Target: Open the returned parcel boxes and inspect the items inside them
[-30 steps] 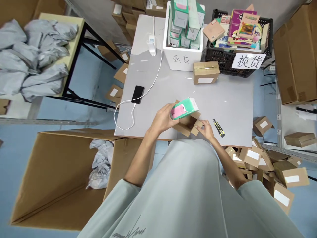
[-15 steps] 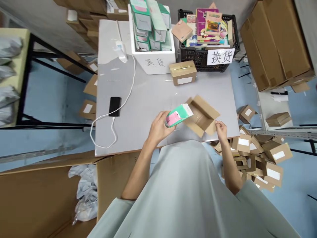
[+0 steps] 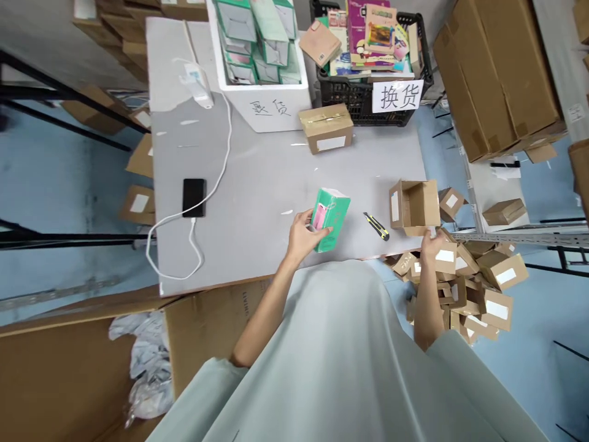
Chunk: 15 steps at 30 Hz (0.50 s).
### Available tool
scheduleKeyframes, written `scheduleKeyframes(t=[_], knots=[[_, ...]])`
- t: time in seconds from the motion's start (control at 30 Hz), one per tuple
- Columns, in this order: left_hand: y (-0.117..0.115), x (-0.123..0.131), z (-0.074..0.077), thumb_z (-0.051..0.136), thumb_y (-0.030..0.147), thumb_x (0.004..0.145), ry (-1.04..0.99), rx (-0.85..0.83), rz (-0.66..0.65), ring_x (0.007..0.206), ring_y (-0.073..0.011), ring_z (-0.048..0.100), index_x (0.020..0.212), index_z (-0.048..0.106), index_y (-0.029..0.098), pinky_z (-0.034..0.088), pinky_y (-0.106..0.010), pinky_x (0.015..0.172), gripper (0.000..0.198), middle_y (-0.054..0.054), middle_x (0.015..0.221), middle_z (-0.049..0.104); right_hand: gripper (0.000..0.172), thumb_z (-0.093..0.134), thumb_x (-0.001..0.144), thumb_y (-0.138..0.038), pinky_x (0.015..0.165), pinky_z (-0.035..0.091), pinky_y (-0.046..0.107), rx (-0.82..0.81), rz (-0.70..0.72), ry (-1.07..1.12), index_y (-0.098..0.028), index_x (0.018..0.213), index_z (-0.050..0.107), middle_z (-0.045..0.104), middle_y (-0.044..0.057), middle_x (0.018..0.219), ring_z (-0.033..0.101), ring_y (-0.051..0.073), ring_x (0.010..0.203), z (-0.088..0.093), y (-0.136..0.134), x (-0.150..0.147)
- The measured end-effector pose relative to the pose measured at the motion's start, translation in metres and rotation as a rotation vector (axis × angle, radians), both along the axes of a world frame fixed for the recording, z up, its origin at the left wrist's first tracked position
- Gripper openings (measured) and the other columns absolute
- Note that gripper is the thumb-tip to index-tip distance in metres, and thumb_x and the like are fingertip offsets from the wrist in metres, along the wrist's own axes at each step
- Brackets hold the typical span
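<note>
Gray table (image 3: 276, 178): left fingers (image 3: 307, 226) grip 1 green box (image 3: 332, 218), right fingers (image 3: 430, 236) hold 1 open carton (image 3: 416, 205).

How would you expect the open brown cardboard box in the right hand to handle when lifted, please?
Probably light: the open cardboard box looks empty, and the right hand holds it by one lower edge alone. Its thin walls and open flaps would likely flex if squeezed. With flat sides, it should not roll.
</note>
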<state>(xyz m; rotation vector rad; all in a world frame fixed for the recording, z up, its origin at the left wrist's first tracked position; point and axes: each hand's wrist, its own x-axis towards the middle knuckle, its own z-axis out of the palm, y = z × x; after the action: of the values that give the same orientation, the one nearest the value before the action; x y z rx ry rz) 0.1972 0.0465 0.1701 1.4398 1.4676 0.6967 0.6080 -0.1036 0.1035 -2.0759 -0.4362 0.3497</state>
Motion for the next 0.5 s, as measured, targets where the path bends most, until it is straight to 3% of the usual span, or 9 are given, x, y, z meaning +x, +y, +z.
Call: scheduleKeyframes(t=[0.07, 0.1, 0.13, 0.23, 0.3, 0.4, 0.5], knots=[[-0.002, -0.006, -0.004, 0.100, 0.044, 0.069, -0.164, -0.108, 0.062, 0.115, -0.0294, 0.074, 0.152, 0.068, 0.025, 0.064, -0.045, 0.100, 0.090, -0.011, 0.133, 0.069, 0.056, 0.066, 0.100, -0.061, 0.131, 0.046, 0.068, -0.034, -0.004, -0.156, -0.016, 0.132, 0.062, 0.061, 0.032, 0.154, 0.053, 0.043, 0.157, 0.014, 0.007, -0.021], [-0.004, -0.009, -0.005, 0.101, 0.046, 0.071, -0.234, -0.156, 0.087, 0.110, -0.0270, 0.075, 0.161, 0.062, 0.025, 0.064, -0.044, 0.097, 0.100, -0.010, 0.129, 0.069, 0.062, 0.064, 0.102, -0.066, 0.133, 0.045, 0.068, -0.017, 0.069, -0.164, -0.016, 0.138, 0.063, 0.060, 0.031, 0.158, 0.054, 0.042, 0.157, 0.021, 0.013, -0.039], [-0.006, -0.013, -0.006, 0.101, 0.047, 0.072, -0.292, -0.198, 0.107, 0.104, -0.0249, 0.076, 0.169, 0.054, 0.026, 0.065, -0.043, 0.095, 0.110, -0.009, 0.125, 0.069, 0.067, 0.064, 0.102, -0.071, 0.131, 0.048, 0.067, 0.025, 0.228, -0.078, -0.017, 0.142, 0.064, 0.064, 0.027, 0.155, 0.061, 0.040, 0.151, 0.028, 0.019, -0.060], [-0.013, -0.021, -0.005, 0.100, 0.048, 0.079, -0.404, -0.282, 0.149, 0.098, -0.0228, 0.077, 0.184, 0.030, 0.031, 0.067, -0.043, 0.091, 0.127, -0.006, 0.118, 0.068, 0.090, 0.082, 0.091, -0.080, 0.118, 0.062, 0.058, 0.106, 0.819, 0.444, -0.027, 0.161, 0.059, 0.069, 0.020, 0.155, 0.073, 0.034, 0.134, 0.043, 0.036, -0.137], [-0.019, -0.025, -0.002, 0.099, 0.047, 0.081, -0.448, -0.296, 0.170, 0.103, -0.0245, 0.078, 0.187, 0.023, 0.035, 0.068, -0.043, 0.091, 0.131, -0.007, 0.121, 0.069, 0.104, 0.089, 0.088, -0.077, 0.112, 0.067, 0.054, 0.072, 1.049, 0.669, -0.032, 0.173, 0.049, 0.065, 0.018, 0.162, 0.075, 0.033, 0.134, 0.050, 0.044, -0.182], [-0.027, -0.034, 0.000, 0.100, 0.046, 0.082, -0.482, -0.286, 0.206, 0.109, -0.0258, 0.078, 0.187, 0.019, 0.039, 0.069, -0.044, 0.094, 0.133, -0.008, 0.127, 0.071, 0.111, 0.092, 0.088, -0.074, 0.114, 0.068, 0.054, 0.066, 1.197, 0.818, -0.033, 0.179, 0.044, 0.066, 0.015, 0.164, 0.073, 0.035, 0.139, 0.057, 0.054, -0.221], [-0.035, -0.047, 0.003, 0.102, 0.051, 0.079, -0.531, -0.274, 0.233, 0.115, -0.0283, 0.079, 0.186, 0.025, 0.036, 0.068, -0.047, 0.100, 0.132, -0.009, 0.131, 0.073, 0.110, 0.094, 0.086, -0.073, 0.120, 0.065, 0.055, 0.100, 1.232, 0.851, -0.031, 0.177, 0.049, 0.069, 0.013, 0.162, 0.070, 0.037, 0.146, 0.066, 0.060, -0.232]])
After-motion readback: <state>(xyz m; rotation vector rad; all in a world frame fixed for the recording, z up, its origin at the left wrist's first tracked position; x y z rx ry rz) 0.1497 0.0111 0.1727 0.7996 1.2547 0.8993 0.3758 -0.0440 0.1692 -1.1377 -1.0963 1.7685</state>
